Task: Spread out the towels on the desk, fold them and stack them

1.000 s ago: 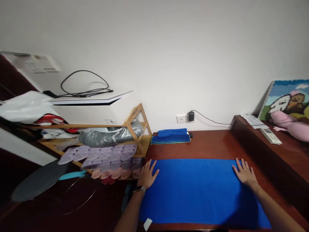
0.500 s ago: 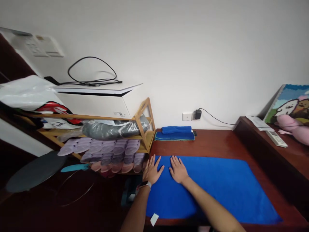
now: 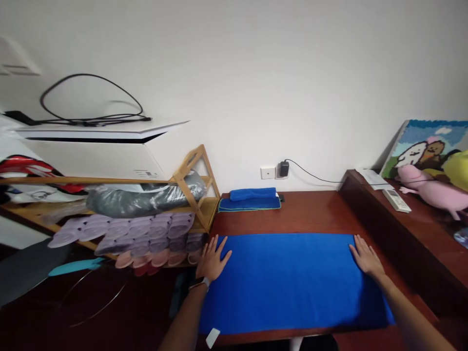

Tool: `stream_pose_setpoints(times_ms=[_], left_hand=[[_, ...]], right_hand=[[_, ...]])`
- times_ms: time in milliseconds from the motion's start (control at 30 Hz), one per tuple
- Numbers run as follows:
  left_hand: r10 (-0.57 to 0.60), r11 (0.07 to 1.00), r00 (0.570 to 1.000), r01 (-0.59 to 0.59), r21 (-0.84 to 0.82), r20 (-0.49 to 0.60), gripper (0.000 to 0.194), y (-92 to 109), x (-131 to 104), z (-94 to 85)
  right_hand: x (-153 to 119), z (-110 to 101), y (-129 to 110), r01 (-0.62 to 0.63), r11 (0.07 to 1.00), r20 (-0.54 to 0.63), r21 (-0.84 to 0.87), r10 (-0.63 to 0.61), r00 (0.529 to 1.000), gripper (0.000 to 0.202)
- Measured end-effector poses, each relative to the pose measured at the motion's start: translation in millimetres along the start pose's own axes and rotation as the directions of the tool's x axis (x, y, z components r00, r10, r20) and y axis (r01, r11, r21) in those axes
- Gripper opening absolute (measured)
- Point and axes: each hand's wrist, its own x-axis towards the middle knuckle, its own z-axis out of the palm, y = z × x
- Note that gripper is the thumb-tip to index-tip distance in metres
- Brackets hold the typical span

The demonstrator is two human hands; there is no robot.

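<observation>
A large blue towel point(image 3: 292, 280) lies spread flat on a dark red wooden table point(image 3: 314, 214). My left hand point(image 3: 212, 259) rests flat, fingers apart, on the towel's far left corner; a watch sits on that wrist. My right hand point(image 3: 365, 257) presses flat on the towel's far right corner, fingers spread. Neither hand holds anything. A white tag point(image 3: 212, 337) hangs off the towel's near left corner.
Folded blue towels point(image 3: 250, 199) sit at the table's back by a wall socket with a charger point(image 3: 283, 168). A wooden rack point(image 3: 190, 195) with slippers and bags stands to the left. On a raised ledge point(image 3: 402, 229) at the right lie a remote point(image 3: 396, 200) and a pink plush toy point(image 3: 433, 187).
My right hand slid from beside my left hand across the towel to its far right corner. My left hand stayed on the left corner.
</observation>
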Motion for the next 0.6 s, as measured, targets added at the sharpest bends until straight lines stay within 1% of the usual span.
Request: stream_pose_setpoints(times_ms=[33,100,200,267,367,400,433,500,533,567,600], left_hand=[[0.005,1.000,1.000,-0.005,0.016,0.000,0.069,-1,0,0.6],[0.010,0.999,1.000,-0.010,0.044,0.001,0.068,-3,1,2.1],[-0.001,0.998,1.000,-0.001,0.064,0.029,0.069,-4,3,3.0],[-0.026,0.999,0.997,0.023,0.033,0.069,0.070,-1,6,-0.4],[-0.068,0.992,0.992,0.078,-0.098,0.105,0.063,7,15,-15.6],[-0.080,0.987,0.992,0.093,-0.135,0.096,0.059,9,17,-23.2],[-0.095,0.982,0.993,0.106,-0.159,0.073,0.056,11,16,-31.5],[-0.137,0.976,0.991,0.134,-0.169,-0.003,0.054,13,2,-47.9],[-0.162,0.973,0.986,0.153,-0.172,-0.040,0.054,14,-12,-54.6],[-0.188,0.969,0.979,0.172,-0.177,-0.079,0.054,16,-31,-59.6],[-0.215,0.964,0.970,0.192,-0.182,-0.117,0.053,19,-55,-62.6]], right_hand=[[2,1,10,0.001,1.000,-0.003,-0.002,-0.001,1.000,0.082],[2,4,15,0.019,1.000,-0.012,-0.005,-0.019,1.000,0.083],[0,5,8,0.026,1.000,-0.019,-0.007,-0.026,0.999,0.083],[1,0,4,0.024,1.000,-0.003,-0.001,-0.024,1.000,0.082],[3,-15,0,-0.006,1.000,0.059,0.030,0.005,0.998,0.082],[1,-21,-3,-0.014,0.999,0.064,0.051,0.011,0.998,0.083],[-3,-26,-9,-0.011,0.997,0.046,0.077,0.008,0.999,0.083],[-24,-32,-27,0.049,0.990,-0.067,0.133,-0.040,0.997,0.084],[-42,-32,-39,0.107,0.982,-0.141,0.154,-0.085,0.986,0.083],[-64,-30,-54,0.176,0.970,-0.200,0.166,-0.142,0.969,0.082],[-89,-25,-69,0.250,0.953,-0.234,0.170,-0.208,0.950,0.080]])
